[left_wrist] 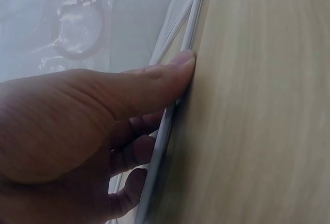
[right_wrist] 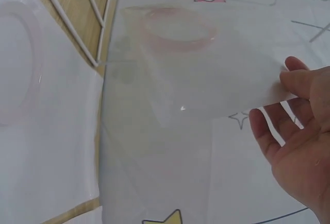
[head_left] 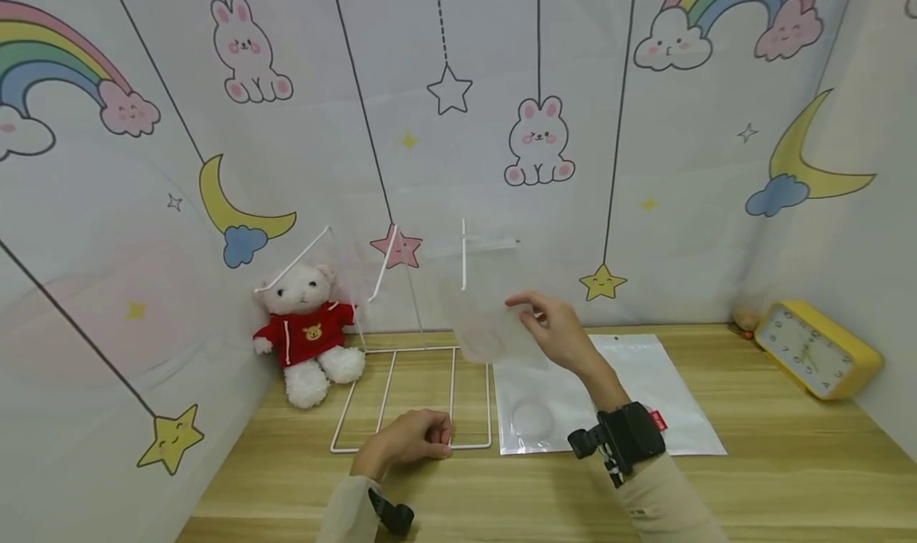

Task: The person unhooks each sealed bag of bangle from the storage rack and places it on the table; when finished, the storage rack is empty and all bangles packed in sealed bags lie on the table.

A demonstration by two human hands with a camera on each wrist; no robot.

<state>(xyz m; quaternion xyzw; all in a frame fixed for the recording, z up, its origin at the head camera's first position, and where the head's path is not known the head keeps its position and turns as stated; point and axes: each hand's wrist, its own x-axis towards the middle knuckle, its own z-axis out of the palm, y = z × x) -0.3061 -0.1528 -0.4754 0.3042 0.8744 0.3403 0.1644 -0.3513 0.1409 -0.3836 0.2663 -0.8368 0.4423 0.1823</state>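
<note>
My left hand point(head_left: 411, 434) rests at the front of a white wire rack point(head_left: 408, 449) on the table, its thumb and fingers gripping the front rod point(left_wrist: 164, 136). With thumb and index finger, my right hand point(head_left: 555, 332) pinches the edge of a translucent plastic bag point(head_left: 487, 320), raised beside the rack's upper arms. A faint pink ring point(right_wrist: 180, 44) shows on or in this bag; I cannot tell which. The other fingers of that hand point(right_wrist: 304, 131) are apart from the bag. White arms point(head_left: 464, 260) of the rack stick out above its base.
A white plastic bag point(head_left: 666, 392) with a round ring mark lies flat right of the rack. To the left sits a teddy bear point(head_left: 311, 332) in a red sweater, close to the rack. At far right a yellow clock point(head_left: 817, 350) stands near the patterned wall covering.
</note>
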